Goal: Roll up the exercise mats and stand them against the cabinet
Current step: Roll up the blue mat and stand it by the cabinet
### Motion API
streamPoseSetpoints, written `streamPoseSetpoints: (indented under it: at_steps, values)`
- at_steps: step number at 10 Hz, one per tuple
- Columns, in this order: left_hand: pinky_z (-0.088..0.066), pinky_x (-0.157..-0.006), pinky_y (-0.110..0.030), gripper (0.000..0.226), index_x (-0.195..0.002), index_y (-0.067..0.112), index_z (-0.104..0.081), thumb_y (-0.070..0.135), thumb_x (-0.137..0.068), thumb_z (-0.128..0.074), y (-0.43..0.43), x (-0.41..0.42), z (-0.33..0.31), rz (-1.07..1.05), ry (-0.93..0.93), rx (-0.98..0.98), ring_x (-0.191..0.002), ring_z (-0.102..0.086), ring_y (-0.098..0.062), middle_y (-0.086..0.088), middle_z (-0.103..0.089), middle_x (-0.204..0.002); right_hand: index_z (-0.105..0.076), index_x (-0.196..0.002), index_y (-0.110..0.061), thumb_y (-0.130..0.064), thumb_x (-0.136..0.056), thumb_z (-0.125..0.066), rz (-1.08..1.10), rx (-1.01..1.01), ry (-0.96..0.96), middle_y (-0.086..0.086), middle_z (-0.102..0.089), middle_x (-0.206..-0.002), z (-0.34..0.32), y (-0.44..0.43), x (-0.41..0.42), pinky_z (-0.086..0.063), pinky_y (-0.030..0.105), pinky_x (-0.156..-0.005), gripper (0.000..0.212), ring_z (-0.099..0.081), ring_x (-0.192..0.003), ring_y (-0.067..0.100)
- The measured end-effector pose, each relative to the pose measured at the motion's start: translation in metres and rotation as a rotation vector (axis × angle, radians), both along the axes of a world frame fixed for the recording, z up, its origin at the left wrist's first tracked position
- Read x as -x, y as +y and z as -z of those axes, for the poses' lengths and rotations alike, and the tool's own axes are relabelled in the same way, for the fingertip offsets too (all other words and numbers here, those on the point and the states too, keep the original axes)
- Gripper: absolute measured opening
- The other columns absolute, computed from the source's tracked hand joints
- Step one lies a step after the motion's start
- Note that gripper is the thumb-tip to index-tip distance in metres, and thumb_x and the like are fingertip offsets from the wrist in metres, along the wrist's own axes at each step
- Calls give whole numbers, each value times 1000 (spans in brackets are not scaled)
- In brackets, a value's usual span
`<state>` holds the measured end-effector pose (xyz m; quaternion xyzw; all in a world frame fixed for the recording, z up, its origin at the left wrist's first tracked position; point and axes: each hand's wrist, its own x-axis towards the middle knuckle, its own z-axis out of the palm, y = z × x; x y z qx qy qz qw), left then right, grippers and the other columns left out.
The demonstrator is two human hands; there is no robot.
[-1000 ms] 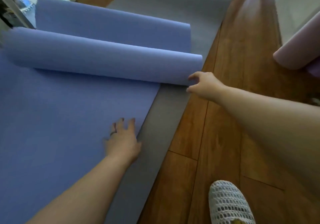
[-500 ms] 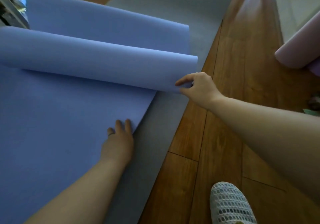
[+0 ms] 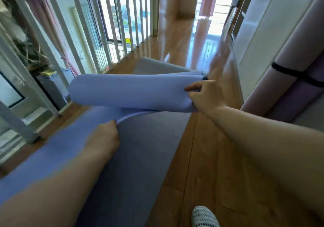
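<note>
At mid-frame, blue mat point(image 3: 133, 93) partly rolled into a loose tube, lifted off the ground and slanting across the picture, with the unrolled part running down toward the lower left. Gripped at the tube's right end by the right hand point(image 3: 206, 96), one digit laid along the top, the others curled in and clamped on the layers. Held lower down by the left hand point(image 3: 105, 137), just left of centre, back of the hand up, fingers curled round the raised right edge of the flat part, with fingertips hidden behind the hand and blurred. Underneath, grey mat point(image 3: 140, 165) lying flat on the wooden floor point(image 3: 201, 165), from bottom centre up past the tube. Along the right edge, rolled mats point(image 3: 298, 54), pale pink and purple, bound by a black strap point(image 3: 289, 71), standing tilted against the white cabinet point(image 3: 259, 25). Across the upper left, white railing point(image 3: 112, 25). At bottom, right of centre, toe of a white mesh shoe point(image 3: 204, 217) on the floor.
</note>
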<state>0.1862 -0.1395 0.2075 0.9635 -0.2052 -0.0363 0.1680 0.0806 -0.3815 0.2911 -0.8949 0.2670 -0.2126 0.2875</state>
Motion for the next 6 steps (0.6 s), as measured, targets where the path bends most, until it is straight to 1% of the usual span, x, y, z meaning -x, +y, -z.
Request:
streamPoseSetpoints:
  at_steps: [1, 2, 3, 4, 5, 6]
  values:
    - [-42, -84, -39, 30, -119, 5, -57, 4, -90, -48, 4, 20, -89, 20, -32, 13, -108, -57, -40, -26, -59, -117, -73, -108, -21, -12, -93, -53, 8, -24, -79, -3, -66, -119, -87, 14, 31, -37, 19, -99, 27, -55, -115, 18]
    - [-43, -85, -40, 33, -120, 9, -59, 6, -89, -49, 12, 47, -165, 34, -112, 112, -106, -58, -39, -24, -62, -115, -69, -117, -18, -16, -94, -57, -11, -45, -148, -1, -64, -123, -164, 35, 67, -35, 9, -93, 26, -56, -114, 15]
    - [-43, -85, -40, 29, -119, 1, -59, 7, -91, -52, 20, 71, -233, -1, -124, 266, -107, -58, -40, -23, -63, -114, -64, -122, -9, -17, -92, -63, -69, -46, -167, 6, -63, -123, -231, 59, 113, -34, 5, -79, 31, -57, -108, 16]
    - [-51, -88, -45, 29, -119, 0, -57, 8, -91, -51, 25, 98, -293, -74, -35, 527, -104, -60, -42, -24, -61, -116, -55, -128, -1, -20, -84, -72, -169, 73, -47, 13, -60, -126, -276, 78, 160, -34, 17, -79, 50, -54, -115, 24]
    - [-56, -81, -45, 35, -129, -4, -50, 5, -97, -40, 27, 136, -344, -99, 58, 756, -107, -61, -40, -24, -58, -123, -29, -145, -6, -44, -72, -80, -229, 206, 157, 8, -46, -140, -300, 93, 198, -33, 21, -93, 97, -44, -126, 23]
    - [-54, -65, -31, 39, -136, -2, -45, 1, -98, -35, 23, 170, -377, -87, 124, 844, -114, -59, -34, -21, -54, -131, -8, -152, -10, -65, -59, -77, -196, 168, 328, 6, -28, -154, -303, 108, 224, -28, 34, -109, 128, -32, -138, 25]
